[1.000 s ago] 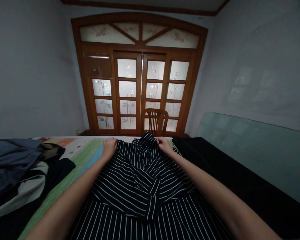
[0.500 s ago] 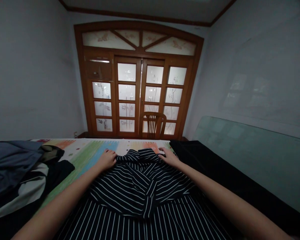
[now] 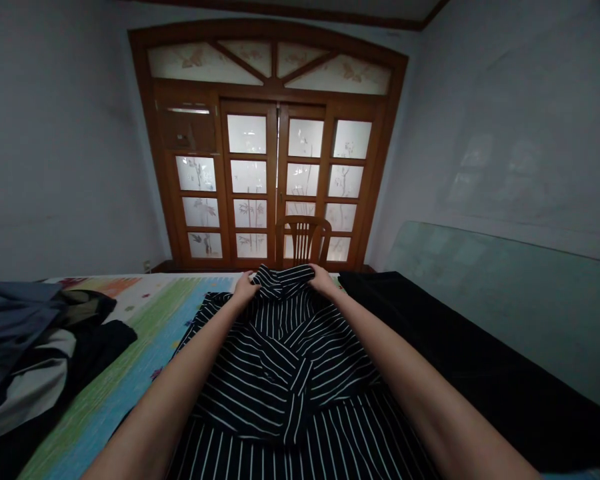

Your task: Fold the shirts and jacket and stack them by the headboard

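While we pinch the far collar [image 3: 291, 276] with left hand [image 3: 243, 291] and right hand [image 3: 323, 281], our striped shirt [image 3: 253, 377] lies spread, unsmoothed.

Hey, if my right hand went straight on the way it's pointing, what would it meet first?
Your right hand would probably meet the striped garment's collar first, which it appears to touch; depth there is hard to judge.

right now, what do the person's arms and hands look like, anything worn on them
The left hand and right hand are ungloved. The left forearm and right forearm are bare, widening towards the camera, with no sleeve, watch or bracelet showing. Rings are too small to tell.
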`<action>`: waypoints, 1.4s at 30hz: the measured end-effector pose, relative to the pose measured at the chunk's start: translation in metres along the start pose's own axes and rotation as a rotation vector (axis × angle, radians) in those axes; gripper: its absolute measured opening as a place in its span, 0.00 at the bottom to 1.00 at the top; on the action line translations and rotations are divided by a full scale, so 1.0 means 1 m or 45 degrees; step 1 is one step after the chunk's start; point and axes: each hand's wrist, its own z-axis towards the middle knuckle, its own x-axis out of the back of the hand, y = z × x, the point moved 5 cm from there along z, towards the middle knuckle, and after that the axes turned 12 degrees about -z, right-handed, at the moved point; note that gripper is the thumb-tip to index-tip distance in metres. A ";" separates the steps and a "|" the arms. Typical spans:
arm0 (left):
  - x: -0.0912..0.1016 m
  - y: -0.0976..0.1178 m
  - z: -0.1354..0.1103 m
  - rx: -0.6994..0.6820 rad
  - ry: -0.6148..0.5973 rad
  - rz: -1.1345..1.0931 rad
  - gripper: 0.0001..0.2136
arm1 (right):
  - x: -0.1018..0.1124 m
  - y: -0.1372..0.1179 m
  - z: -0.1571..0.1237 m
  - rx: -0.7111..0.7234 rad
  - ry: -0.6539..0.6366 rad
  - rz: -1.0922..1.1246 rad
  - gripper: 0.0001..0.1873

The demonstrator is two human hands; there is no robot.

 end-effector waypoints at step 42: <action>0.054 -0.103 -0.036 0.329 -0.089 0.416 0.22 | -0.020 0.074 -0.037 -0.077 -0.259 -0.336 0.15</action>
